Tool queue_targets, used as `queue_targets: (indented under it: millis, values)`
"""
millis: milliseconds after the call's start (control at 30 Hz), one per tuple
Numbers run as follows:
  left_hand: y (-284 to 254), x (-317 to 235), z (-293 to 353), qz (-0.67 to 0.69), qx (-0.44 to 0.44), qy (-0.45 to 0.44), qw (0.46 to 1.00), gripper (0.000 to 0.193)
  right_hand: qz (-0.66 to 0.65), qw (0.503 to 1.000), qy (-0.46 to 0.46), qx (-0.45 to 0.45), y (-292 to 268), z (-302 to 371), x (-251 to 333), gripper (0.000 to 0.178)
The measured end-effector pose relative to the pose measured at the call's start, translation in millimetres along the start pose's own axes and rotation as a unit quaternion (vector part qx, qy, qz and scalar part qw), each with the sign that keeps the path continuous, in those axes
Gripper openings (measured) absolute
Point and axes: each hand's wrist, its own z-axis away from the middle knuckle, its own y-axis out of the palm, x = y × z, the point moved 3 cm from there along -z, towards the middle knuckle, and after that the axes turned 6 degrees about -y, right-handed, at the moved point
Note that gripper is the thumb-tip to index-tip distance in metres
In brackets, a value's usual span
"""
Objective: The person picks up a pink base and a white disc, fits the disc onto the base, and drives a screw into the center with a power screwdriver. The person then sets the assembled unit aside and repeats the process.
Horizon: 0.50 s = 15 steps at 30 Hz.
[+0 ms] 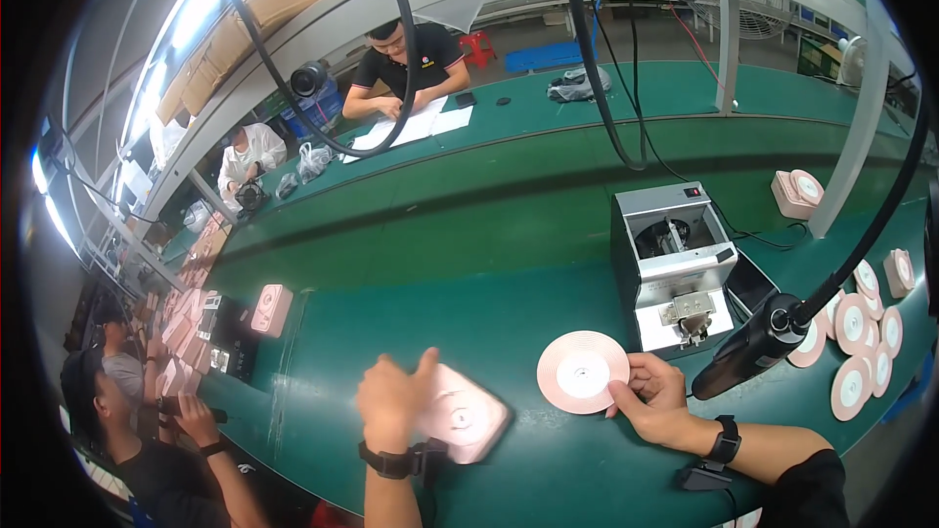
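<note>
Pink disc [583, 373] pinched by our right hand [653, 399]; left hand [391, 396] blurred at pink case [471, 420], grip unclear. Likely positioning; next needs steadiness.

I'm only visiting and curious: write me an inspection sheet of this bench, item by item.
Surface: green tabletop, pale marks toward the left.
Job's things: pink disc with a white centre; pink case, blurred; grey machine beyond the disc, to the right.
Clutter: loose discs bunched at the far right, some overlapping.
Hands: right hand holds the pink disc by its edge; left hand is blurred beside the pink case, grip unclear.
Cables: thick black cable runs to a black handheld tool.
Surroundings: a co-worker with papers across the way; others at left.
</note>
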Motion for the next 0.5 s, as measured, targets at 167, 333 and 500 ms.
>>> queue_targets:
  millis: [167, 333, 500]
  values:
    - [21.8, -15.5, 23.8, 0.064, 0.052, 0.125, 0.989, 0.073, -0.017, 0.999, -0.03, -0.022, 0.9, 5.1, 5.8, 0.036]
    - [21.5, -26.0, 53.9, 0.1, 0.171, 0.292, 0.936, 0.066, -0.063, 0.996, -0.046, -0.05, -0.5, 13.5, 7.6, 0.042]
    - [31.7, -30.4, 64.4, 0.196, 0.285, 0.328, 0.879, 0.052, -0.013, 0.998, -0.058, -0.019, -4.1, 14.5, 6.6, 0.036]
